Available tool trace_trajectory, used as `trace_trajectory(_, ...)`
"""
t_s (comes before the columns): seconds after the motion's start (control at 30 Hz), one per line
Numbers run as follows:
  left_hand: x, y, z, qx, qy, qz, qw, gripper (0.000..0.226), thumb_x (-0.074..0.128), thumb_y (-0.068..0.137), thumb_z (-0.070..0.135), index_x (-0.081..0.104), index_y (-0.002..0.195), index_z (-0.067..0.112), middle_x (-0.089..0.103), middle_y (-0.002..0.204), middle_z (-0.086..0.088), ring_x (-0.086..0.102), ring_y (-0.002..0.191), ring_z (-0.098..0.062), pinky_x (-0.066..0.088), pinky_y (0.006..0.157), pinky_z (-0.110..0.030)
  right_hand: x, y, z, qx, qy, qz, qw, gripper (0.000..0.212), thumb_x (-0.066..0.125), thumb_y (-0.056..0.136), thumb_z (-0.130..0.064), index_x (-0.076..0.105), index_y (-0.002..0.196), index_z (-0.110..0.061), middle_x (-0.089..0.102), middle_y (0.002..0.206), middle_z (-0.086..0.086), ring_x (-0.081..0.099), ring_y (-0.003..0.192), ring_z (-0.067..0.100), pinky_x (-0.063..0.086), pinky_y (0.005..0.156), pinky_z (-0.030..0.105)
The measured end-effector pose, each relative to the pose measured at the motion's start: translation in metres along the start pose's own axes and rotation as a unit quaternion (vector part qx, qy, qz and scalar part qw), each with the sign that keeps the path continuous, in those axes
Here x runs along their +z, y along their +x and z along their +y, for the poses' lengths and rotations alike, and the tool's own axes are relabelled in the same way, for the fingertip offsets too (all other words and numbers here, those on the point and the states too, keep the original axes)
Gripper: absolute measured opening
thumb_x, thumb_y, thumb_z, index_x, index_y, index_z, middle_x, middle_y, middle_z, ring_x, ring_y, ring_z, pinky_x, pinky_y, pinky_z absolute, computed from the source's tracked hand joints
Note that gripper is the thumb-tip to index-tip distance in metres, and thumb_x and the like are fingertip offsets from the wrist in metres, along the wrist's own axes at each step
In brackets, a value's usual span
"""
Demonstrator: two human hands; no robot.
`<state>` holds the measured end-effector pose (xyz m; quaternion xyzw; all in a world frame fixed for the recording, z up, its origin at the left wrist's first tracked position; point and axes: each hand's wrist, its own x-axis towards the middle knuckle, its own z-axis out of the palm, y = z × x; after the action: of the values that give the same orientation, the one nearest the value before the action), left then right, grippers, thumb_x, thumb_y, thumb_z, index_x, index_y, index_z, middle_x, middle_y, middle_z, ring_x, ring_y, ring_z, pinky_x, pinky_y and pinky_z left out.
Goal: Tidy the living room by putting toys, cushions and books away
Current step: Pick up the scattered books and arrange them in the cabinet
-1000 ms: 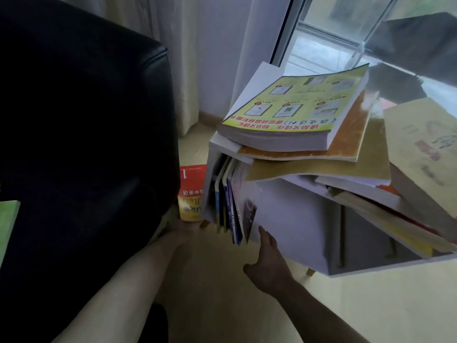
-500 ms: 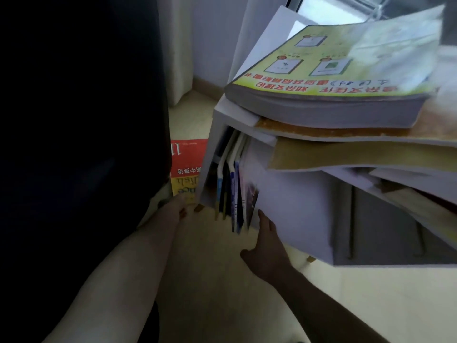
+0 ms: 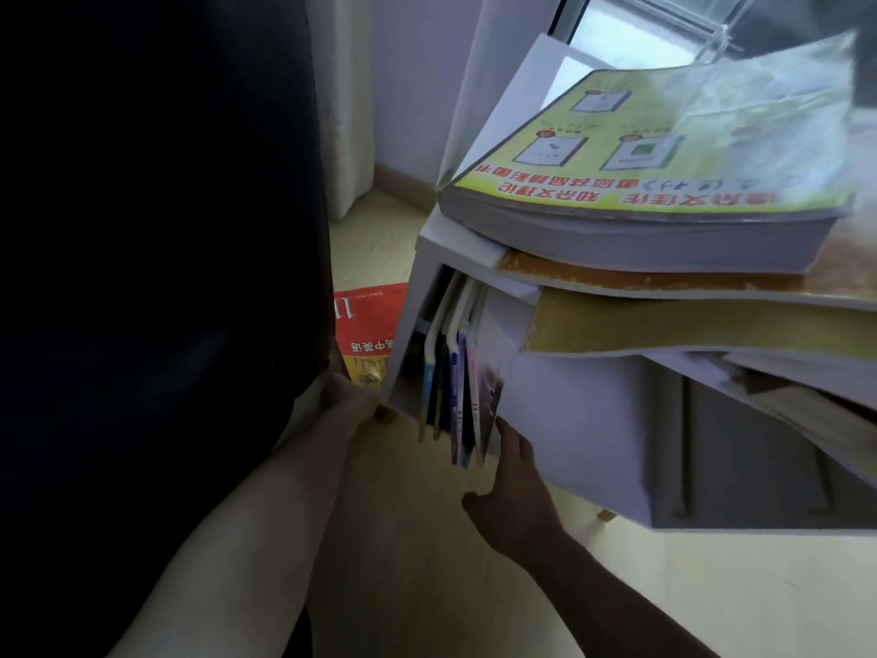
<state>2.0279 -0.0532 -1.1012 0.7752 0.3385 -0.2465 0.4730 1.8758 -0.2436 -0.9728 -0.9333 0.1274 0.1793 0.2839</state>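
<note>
A red and yellow book [image 3: 370,320] lies on the floor in the narrow gap between the black sofa [image 3: 142,230] and the white shelf unit [image 3: 569,420]. My left hand [image 3: 346,401] is at the book's near edge, fingers curled around it. Several thin books [image 3: 455,396] stand upright in the shelf's left compartment. My right hand [image 3: 517,491] is below them, with straight fingertips touching the lower edge of the rightmost one.
A thick yellow-green book [image 3: 664,182] tops a loose stack of large books that overhangs the shelf's top. A pale curtain [image 3: 351,111] and a window [image 3: 664,21] are behind. Bare wood floor [image 3: 427,586] lies under my arms.
My head has moved closer and lower toward the shelf. My left hand has reached forward to the red book's edge. My right hand stays at the standing books.
</note>
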Motion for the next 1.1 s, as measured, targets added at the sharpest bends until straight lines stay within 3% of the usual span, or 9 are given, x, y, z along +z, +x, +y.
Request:
trace_trajectory(0.07,-0.001,-0.004,0.002,0.063,0.094,0.055,0.992,0.064,0.065,0.099,0.02,0.034,0.15,-0.001,0.047,0.146,-0.02,0.049,0.136,-0.035,0.042,0.107,-0.039,-0.004,-0.002,0.0,-0.001,-0.002,0.003,1.0,0.104,0.078,0.081,-0.019,0.011,0.16,-0.019,0.025,0.16,0.002,0.041,0.14,0.023,0.048,0.108,0.035)
trace_trajectory(0.23,-0.015,-0.021,-0.002,0.205,0.258,0.173,0.928,0.045,0.048,0.107,0.031,0.032,0.141,0.006,0.061,0.13,-0.011,0.067,0.108,-0.02,0.054,0.085,-0.029,-0.015,-0.015,-0.005,-0.003,-0.004,-0.001,1.0,0.101,0.077,0.082,-0.021,0.012,0.16,-0.02,0.023,0.159,0.001,0.054,0.123,0.023,0.055,0.096,0.035)
trace_trajectory(0.4,-0.024,-0.051,0.01,0.303,0.392,0.142,0.857,0.037,0.043,0.109,0.03,0.038,0.14,0.011,0.067,0.118,-0.006,0.07,0.098,-0.021,0.056,0.081,-0.031,-0.024,-0.03,-0.01,-0.013,0.009,-0.01,1.0,0.102,0.075,0.083,-0.018,0.009,0.161,-0.02,0.019,0.163,0.001,0.046,0.133,0.024,0.046,0.107,0.034)
trace_trajectory(0.53,-0.059,-0.089,0.024,0.313,0.471,0.178,0.805,0.037,0.057,0.099,0.033,0.038,0.126,0.016,0.066,0.101,-0.002,0.071,0.08,-0.019,0.055,0.062,-0.031,-0.042,-0.049,-0.018,-0.016,0.005,-0.037,0.999,0.098,0.072,0.086,-0.017,0.009,0.161,-0.018,0.022,0.161,0.004,0.045,0.135,0.025,0.043,0.109,0.032)
trace_trajectory(0.7,-0.092,-0.143,0.029,0.292,0.535,0.174,0.773,0.033,0.057,0.101,0.021,0.044,0.13,0.012,0.068,0.102,-0.006,0.07,0.081,-0.02,0.06,0.066,-0.03,-0.07,-0.07,-0.036,-0.015,-0.036,-0.108,0.993,0.094,0.068,0.089,-0.018,0.008,0.161,-0.02,0.029,0.157,0.006,0.043,0.136,0.026,0.04,0.106,0.027)
trace_trajectory(0.8,-0.108,-0.174,0.038,0.272,0.548,0.147,0.777,0.034,0.059,0.098,0.017,0.051,0.131,0.014,0.065,0.1,-0.005,0.066,0.079,-0.019,0.056,0.061,-0.029,-0.09,-0.083,-0.052,-0.025,-0.091,-0.15,0.984,0.098,0.068,0.088,-0.022,0.004,0.161,-0.026,0.039,0.15,0.006,0.047,0.13,0.026,0.044,0.105,0.029)
trace_trajectory(0.9,-0.136,-0.22,0.064,0.242,0.561,0.081,0.787,0.037,0.066,0.092,0.022,0.061,0.129,0.021,0.061,0.098,-0.003,0.06,0.074,-0.017,0.047,0.049,-0.028,-0.116,-0.104,-0.069,-0.054,-0.15,-0.162,0.974,0.084,0.069,0.088,-0.026,0.022,0.158,-0.025,0.052,0.142,0.006,0.056,0.12,0.025,0.052,0.1,0.034)
trace_trajectory(1.0,-0.159,-0.269,0.083,0.188,0.58,0.024,0.792,0.024,0.063,0.095,0.023,0.065,0.115,0.01,0.063,0.095,-0.008,0.069,0.072,-0.019,0.057,0.052,-0.027,-0.141,-0.129,-0.08,-0.097,-0.182,-0.159,0.966,0.064,0.07,0.089,-0.032,0.043,0.146,-0.024,0.057,0.136,0.004,0.058,0.119,0.024,0.053,0.1,0.038)
trace_trajectory(1.1,-0.18,-0.316,0.083,0.169,0.532,-0.026,0.83,0.025,0.06,0.099,0.029,0.062,0.108,0.006,0.066,0.094,-0.011,0.073,0.071,-0.022,0.061,0.055,-0.026,-0.158,-0.157,-0.078,-0.129,-0.181,-0.154,0.963,0.064,0.071,0.089,-0.037,0.045,0.147,-0.027,0.055,0.137,-0.001,0.056,0.121,0.022,0.051,0.101,0.035)
